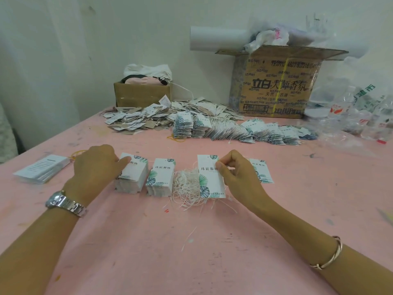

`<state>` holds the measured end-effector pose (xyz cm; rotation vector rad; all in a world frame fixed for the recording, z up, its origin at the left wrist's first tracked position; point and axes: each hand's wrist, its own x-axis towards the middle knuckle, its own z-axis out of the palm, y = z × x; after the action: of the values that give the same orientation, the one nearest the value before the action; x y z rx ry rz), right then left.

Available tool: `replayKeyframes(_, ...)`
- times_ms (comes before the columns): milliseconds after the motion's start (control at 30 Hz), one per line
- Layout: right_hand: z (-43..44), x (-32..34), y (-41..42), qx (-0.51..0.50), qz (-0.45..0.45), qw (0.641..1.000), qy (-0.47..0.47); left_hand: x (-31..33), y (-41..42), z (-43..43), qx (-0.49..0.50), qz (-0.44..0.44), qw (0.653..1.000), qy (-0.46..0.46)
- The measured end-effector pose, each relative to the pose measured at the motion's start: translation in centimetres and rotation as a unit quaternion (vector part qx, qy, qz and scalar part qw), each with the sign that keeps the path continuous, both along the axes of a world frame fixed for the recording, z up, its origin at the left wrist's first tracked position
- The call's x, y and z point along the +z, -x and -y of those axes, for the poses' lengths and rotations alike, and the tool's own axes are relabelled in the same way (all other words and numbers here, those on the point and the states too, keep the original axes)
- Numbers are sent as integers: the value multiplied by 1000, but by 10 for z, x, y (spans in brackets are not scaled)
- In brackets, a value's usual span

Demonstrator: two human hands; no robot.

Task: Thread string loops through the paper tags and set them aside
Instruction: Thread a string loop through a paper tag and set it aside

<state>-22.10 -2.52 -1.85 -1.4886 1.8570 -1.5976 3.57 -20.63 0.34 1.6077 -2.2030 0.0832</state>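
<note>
A pink table (191, 252) with paint spots carries everything. At its far right corner stands a large cardboard box (276, 86) with open flaps. To the right of the box lies a heap of plastic bags and bottles (361, 111). A small cardboard box (142, 94) stands at the far edge, more to the left. In front of both boxes a loose heap of tags (144, 119) is spread. Just before this heap, a long row of leaning tags (234, 130) runs toward the right edge.

Both forearms reach in from the near edge, palms turned down. The left hand (95, 167) lies on the left side of the left stack of tags (131, 177). Its fingers are released: the forefinger lies straight on the top tag, and the back of the hand hides the others. The right hand (238, 173) is raised a little above the table with a bent wrist. Its fingers grasp a single tag (209, 179): thumb and forefinger pinch the upper right corner and the other fingers are curled under. This tag hangs almost upright over the right side of the bundle of white string loops (185, 184). I cannot tell if a string is already in its hole.

The bundle lies in the middle of the table, and a second stack of tags (160, 179) stands just beside it on the left. A few more tags (262, 171) lie flat behind the right hand. A pile of white leaflets (42, 169) lies near the left edge. The left wrist wears a metal watch (63, 202), and the right forearm wears a thin bracelet (327, 254).
</note>
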Motion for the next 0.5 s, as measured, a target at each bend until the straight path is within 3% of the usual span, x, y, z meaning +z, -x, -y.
replayKeyframes(233, -3, 1, -2, 5, -1, 1000, -10, 2, 1, 9, -22, -131, 988, -81)
replayKeyframes(333, -3, 1, -4, 3, 2, 1000, -15, 6, 4, 5, -56, -195, 977, -71)
replayKeyframes(400, -4, 2, -5, -1, -1, 1000, -12, 10, 12, -7, -118, -313, 940, -66)
replayKeyframes(500, -5, 2, -6, -4, -33, 999, -7, 13, 33, -34, -216, -478, 843, -122)
